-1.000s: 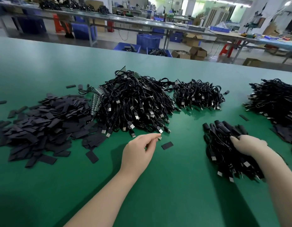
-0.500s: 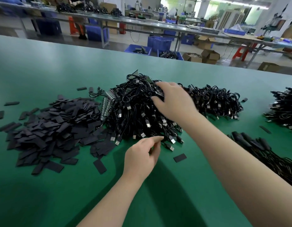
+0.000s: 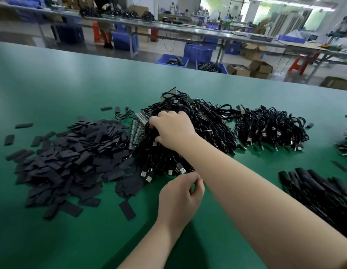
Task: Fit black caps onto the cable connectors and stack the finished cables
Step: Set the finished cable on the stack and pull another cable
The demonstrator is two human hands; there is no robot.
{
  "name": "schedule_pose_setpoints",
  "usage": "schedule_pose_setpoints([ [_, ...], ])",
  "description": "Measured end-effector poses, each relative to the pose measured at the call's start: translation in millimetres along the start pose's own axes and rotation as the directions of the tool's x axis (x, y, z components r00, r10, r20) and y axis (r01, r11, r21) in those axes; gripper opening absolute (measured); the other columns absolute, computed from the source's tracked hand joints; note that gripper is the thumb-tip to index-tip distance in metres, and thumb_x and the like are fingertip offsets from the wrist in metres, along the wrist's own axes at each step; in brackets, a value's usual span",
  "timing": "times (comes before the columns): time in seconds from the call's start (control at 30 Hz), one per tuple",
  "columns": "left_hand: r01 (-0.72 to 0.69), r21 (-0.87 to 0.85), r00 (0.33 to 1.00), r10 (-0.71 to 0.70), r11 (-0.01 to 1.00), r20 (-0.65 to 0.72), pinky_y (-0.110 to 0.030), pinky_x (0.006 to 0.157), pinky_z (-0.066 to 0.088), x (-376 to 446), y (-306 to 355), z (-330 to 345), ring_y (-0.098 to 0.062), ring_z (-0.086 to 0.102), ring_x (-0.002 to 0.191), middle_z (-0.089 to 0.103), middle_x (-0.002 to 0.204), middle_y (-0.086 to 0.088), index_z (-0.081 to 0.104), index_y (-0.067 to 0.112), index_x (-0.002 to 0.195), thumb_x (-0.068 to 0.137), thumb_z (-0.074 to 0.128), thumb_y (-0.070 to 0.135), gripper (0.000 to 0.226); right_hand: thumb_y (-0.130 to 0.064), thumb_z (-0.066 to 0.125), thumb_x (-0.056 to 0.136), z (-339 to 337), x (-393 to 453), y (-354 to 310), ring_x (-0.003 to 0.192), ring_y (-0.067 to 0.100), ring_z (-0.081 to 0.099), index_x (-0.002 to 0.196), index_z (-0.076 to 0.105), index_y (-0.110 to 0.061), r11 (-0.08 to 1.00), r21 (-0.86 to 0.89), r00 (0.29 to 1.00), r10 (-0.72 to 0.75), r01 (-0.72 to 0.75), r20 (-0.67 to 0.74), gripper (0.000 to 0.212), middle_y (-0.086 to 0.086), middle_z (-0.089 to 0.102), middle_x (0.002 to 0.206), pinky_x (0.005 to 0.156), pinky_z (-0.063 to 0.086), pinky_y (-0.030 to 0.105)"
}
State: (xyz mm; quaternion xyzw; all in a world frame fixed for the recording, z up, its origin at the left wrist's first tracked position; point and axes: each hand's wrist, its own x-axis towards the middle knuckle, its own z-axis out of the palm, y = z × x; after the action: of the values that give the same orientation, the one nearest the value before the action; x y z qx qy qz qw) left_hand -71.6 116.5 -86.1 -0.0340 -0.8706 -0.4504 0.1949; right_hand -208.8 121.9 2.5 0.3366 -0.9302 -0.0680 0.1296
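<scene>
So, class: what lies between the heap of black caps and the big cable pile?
In the head view, rows of silvery connectors sit between the black caps and the cable pile.

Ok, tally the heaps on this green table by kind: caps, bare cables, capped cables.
Cap heaps: 1
Bare-cable heaps: 3, counting the smaller one and one cut off at the right edge
Capped-cable heaps: 1
Total: 5 heaps
</scene>
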Motion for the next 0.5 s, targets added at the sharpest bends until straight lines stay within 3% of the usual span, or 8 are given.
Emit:
schedule_pose_setpoints([
  [0.07,-0.003,0.007,1.000,0.002,1.000,0.016,-0.018,0.045,0.022,-1,-1,0,-0.012,0.036,0.050,0.047,0.064,0.008,0.053,0.030,0.074,0.090,0.058,0.021,0.019,-0.042,0.067,0.089,-8,-2,7,0.120,0.025,0.055,0.129,0.055,-0.030,0.999,0.051,0.996,-0.020,0.015,0.087,0.043,-0.001,0.057,0.127,0.095,0.039,0.042],
  [0.13,0.013,-0.004,1.000,-0.013,1.000,0.019,-0.013,0.048,0.035,-1,-2,1,-0.001,0.049,0.054,0.061,0.067,0.021,0.070,0.035,0.094,0.094,0.059,0.027,0.014,-0.054,0.066,0.086,-21,-4,14,0.114,0.017,0.059,0.123,0.064,-0.033,0.954,0.297,0.992,-0.003,-0.034,0.122,0.042,-0.008,0.063,0.123,0.098,0.047,0.040],
  [0.23,0.017,-0.028,1.000,-0.017,0.999,-0.003,-0.001,0.054,0.035,-1,-1,3,0.009,0.056,0.064,0.072,0.086,0.018,0.074,0.032,0.107,0.093,0.062,0.026,0.019,-0.042,0.060,0.092,-35,6,30,0.098,0.015,0.065,0.111,0.070,-0.030,0.824,0.544,0.962,0.253,-0.157,-0.106,0.025,-0.009,0.071,0.107,0.086,0.055,0.038],
  [0.3,-0.025,0.016,0.999,0.026,1.000,-0.033,0.002,0.055,0.035,-2,0,3,0.005,0.059,0.075,0.073,0.087,0.018,0.075,0.030,0.104,0.091,0.064,0.024,0.019,-0.035,0.056,0.094,-37,20,43,0.107,0.021,0.062,0.121,0.066,-0.027,0.789,0.552,0.910,0.397,-0.270,-0.122,0.029,-0.002,0.068,0.116,0.091,0.052,0.040],
  [0.4,-0.146,0.114,0.986,0.154,0.983,-0.065,-0.010,0.046,0.043,-2,-1,7,-0.004,0.058,0.059,0.071,0.076,0.017,0.075,0.030,0.100,0.086,0.064,0.024,0.019,-0.034,0.049,0.099,-31,46,63,0.120,0.030,0.055,0.134,0.056,-0.018,0.778,0.437,0.861,0.508,-0.451,-0.017,0.039,0.008,0.059,0.131,0.096,0.048,0.040],
  [0.43,-0.168,0.130,0.982,0.177,0.977,-0.060,-0.014,0.041,0.042,-1,-1,7,-0.004,0.053,0.052,0.068,0.071,0.016,0.075,0.030,0.100,0.086,0.062,0.025,0.020,-0.035,0.047,0.100,-29,55,69,0.119,0.031,0.055,0.130,0.058,-0.014,0.762,0.415,0.844,0.536,-0.497,0.024,0.039,0.010,0.060,0.128,0.093,0.048,0.038],
  [0.5,-0.180,0.142,0.981,0.187,0.973,-0.041,-0.013,0.037,0.035,0,-1,6,-0.003,0.041,0.045,0.062,0.061,0.017,0.075,0.032,0.100,0.088,0.055,0.028,0.023,-0.038,0.048,0.099,-24,72,78,0.103,0.034,0.057,0.100,0.062,-0.006,0.722,0.423,0.824,0.552,-0.547,0.125,0.035,0.009,0.062,0.101,0.078,0.048,0.034],
])
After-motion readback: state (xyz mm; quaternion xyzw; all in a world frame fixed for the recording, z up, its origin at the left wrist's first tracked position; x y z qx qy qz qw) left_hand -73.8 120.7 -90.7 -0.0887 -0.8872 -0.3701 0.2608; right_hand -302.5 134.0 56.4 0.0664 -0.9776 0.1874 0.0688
